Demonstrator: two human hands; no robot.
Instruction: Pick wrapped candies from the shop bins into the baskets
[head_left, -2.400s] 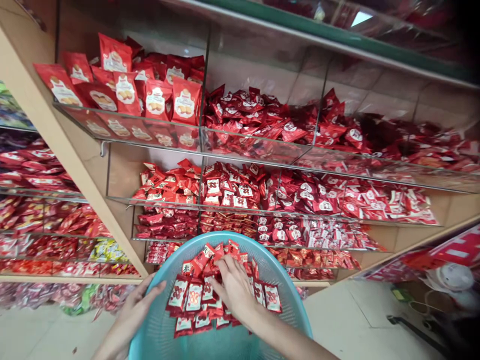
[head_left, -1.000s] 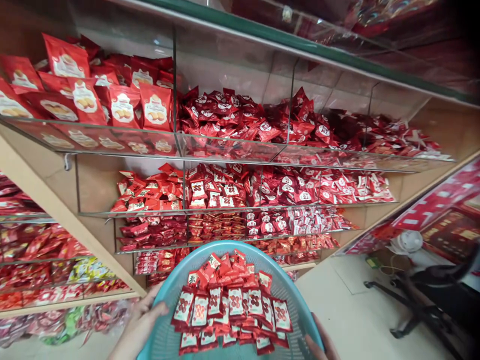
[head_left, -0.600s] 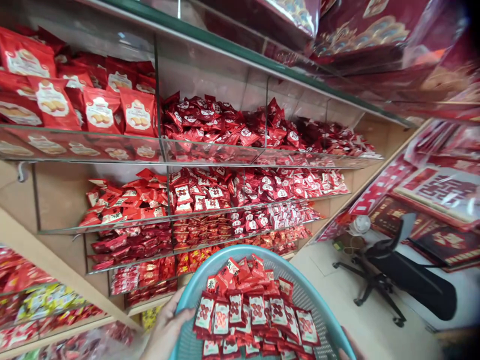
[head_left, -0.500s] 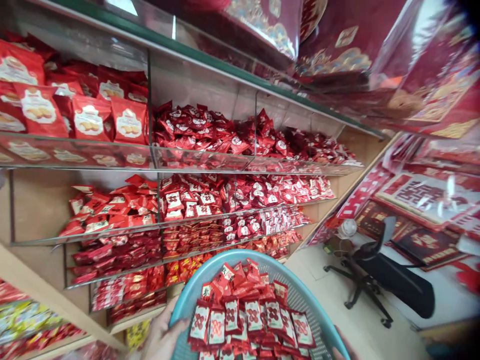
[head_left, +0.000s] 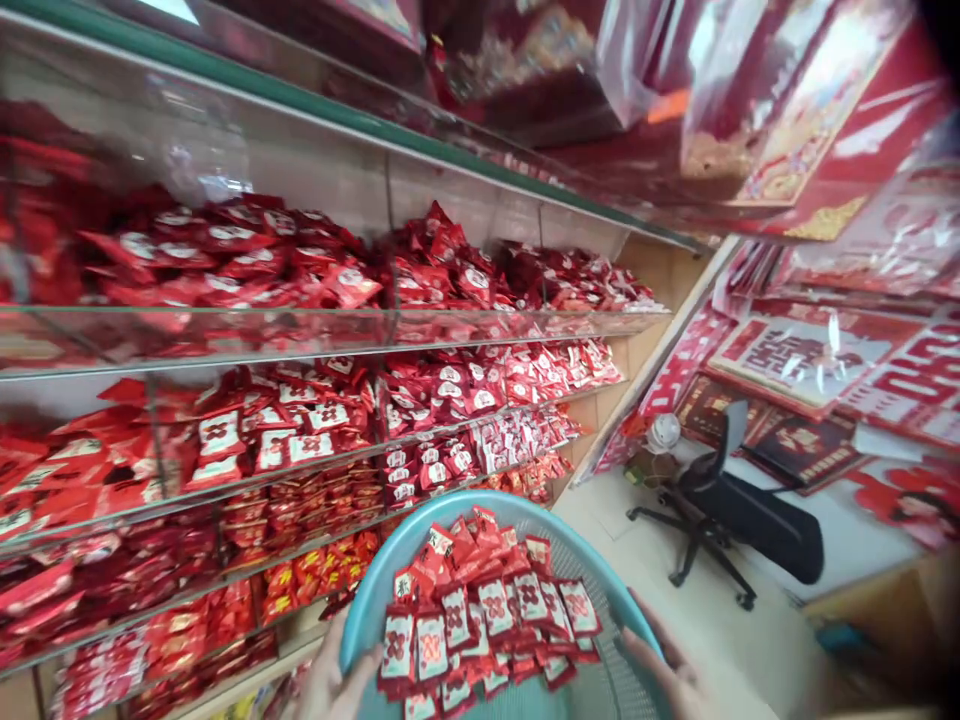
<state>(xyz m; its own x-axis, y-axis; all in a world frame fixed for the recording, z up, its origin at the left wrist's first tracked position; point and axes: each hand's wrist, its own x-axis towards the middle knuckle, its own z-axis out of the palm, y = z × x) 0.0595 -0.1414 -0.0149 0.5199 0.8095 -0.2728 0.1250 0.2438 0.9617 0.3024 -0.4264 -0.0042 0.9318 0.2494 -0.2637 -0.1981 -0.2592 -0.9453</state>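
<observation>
Between my hands is a round teal plastic basket [head_left: 611,580] with perforated walls. Inside it lies a heap of small red snack packets [head_left: 495,605], several with a white label and dark red round shapes. My left hand [head_left: 337,670] grips the left rim, its thumb over the edge. On the right rim my right hand [head_left: 664,655] is closed, with the thumb inside the wall. The basket is held just in front of the lower shelves, and its near edge is cut off by the frame.
Glass-fronted shelves [head_left: 322,340] filled with red packets run along the left and ahead. Overhead, a shelf carries dark red gift bags [head_left: 540,60]. At right stand a black office chair [head_left: 750,510] on the pale floor [head_left: 600,530] and red printed decorations [head_left: 810,350].
My view has moved right along the shelves, and the large packets at upper left have slid mostly out of sight. More of my right hand shows on the rim. The basket stays in both hands.
</observation>
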